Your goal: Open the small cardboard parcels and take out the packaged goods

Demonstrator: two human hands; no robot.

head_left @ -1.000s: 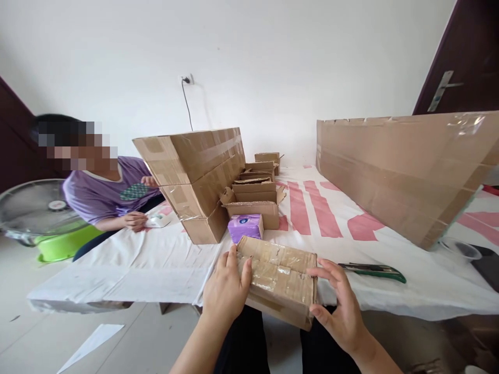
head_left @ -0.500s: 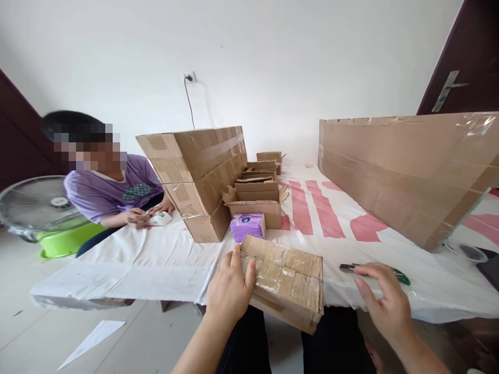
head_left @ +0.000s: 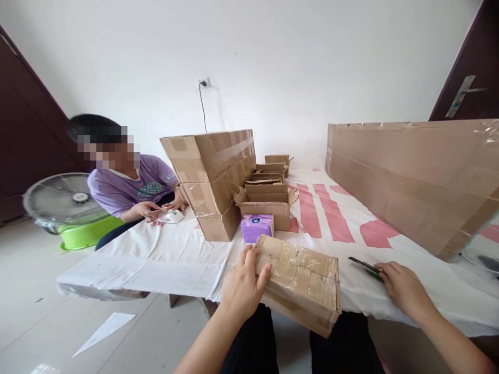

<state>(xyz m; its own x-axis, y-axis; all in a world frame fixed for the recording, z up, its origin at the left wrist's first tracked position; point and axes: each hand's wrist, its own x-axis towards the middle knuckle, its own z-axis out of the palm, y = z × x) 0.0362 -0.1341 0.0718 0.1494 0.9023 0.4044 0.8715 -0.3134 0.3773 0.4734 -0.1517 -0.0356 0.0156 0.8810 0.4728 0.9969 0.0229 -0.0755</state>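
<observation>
One co-worker (head_left: pixel 117 193) sits on the left, hands (head_left: pixel 148 211) at a white tape dispenser (head_left: pixel 173 216), the exact contact too small to make out. Rightward stand three tiers of stacked cartons (head_left: pixel 226 179), then a row of open cartons (head_left: pixel 265 209), the farther ones partly hidden by the nearest. A purple pack (head_left: pixel 257 228) sits before that row. The left hand (head_left: pixel 245 285) grips the left end of a taped carton (head_left: pixel 300 275) at the near edge of the white-clothed worktop (head_left: pixel 148 275). This carton is brown, scuffed and creased, its upper face shiny with clear tape, its right edges worn; it lies aslant and juts past the cloth's edge. Its underside is hidden. Farther right, the right hand (head_left: pixel 405 288) is closed on a utility knife (head_left: pixel 364 266), covering most of its green handle; how much blade shows is unclear. A large carton (head_left: pixel 409 176) is cut off at right.
</observation>
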